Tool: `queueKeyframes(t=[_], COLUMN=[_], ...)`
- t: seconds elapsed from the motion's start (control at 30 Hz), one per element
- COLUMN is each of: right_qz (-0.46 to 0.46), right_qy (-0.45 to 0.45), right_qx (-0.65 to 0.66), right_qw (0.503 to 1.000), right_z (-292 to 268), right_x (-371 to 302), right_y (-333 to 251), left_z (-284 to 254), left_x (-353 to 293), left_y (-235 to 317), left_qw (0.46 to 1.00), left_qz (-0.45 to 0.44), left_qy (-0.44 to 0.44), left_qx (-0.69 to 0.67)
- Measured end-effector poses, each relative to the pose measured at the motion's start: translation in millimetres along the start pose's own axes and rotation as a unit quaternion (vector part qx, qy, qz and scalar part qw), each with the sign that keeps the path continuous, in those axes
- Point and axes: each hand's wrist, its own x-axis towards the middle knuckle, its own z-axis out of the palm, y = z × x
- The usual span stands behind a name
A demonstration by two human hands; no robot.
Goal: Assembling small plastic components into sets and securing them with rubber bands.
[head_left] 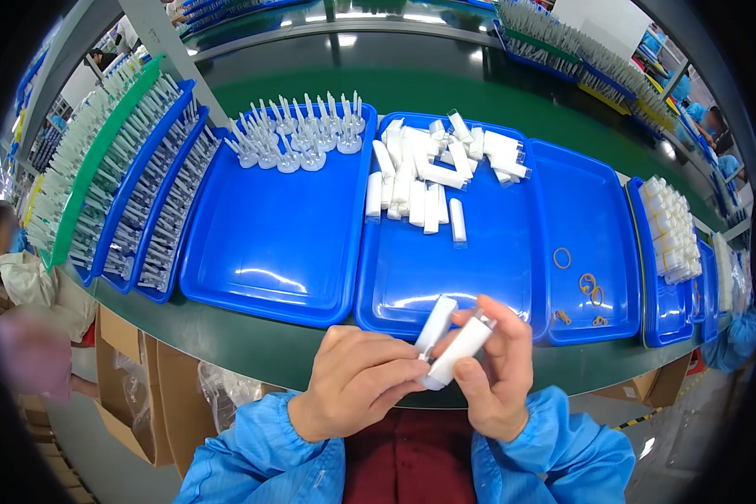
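My right hand (502, 370) holds a slim white block with clear ends (464, 346), tilted, between thumb and fingers. Just behind it, a second white block (437, 323) leans close alongside; which fingers support it is partly hidden. The fingertips of my left hand (354, 378) are pinched together at the lower ends of the two blocks. Beyond my hands, a blue tray (445, 281) bears a loose pile of similar white blocks (420, 172).
The left blue tray (265, 231) has clear plastic stems on round bases (298, 139) at its far end. Stacked trays of stems (134, 168) stand farther left. Rubber bands (590, 286) lie in the right tray (584, 185); bundled white pieces (670, 231) stand beyond it.
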Motion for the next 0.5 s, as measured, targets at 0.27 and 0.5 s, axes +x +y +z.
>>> queueKeyframes(t=[0.27, 0.5], right_qz=[-0.303, -0.027], right_qy=[-0.195, -0.18], right_qx=[-0.552, -0.369], right_qw=[0.752, 0.911], right_z=[-64.4, -70.9], right_x=[128.6, 111.9], right_y=[32.5, 15.4], left_z=[-1.8, 5.8], left_x=[9.4, 4.5], left_y=[-9.6, -13.1], left_qw=[0.99, 0.986], left_qz=[0.03, 0.021], left_qy=[-0.077, -0.14], left_qx=[0.114, 0.09])
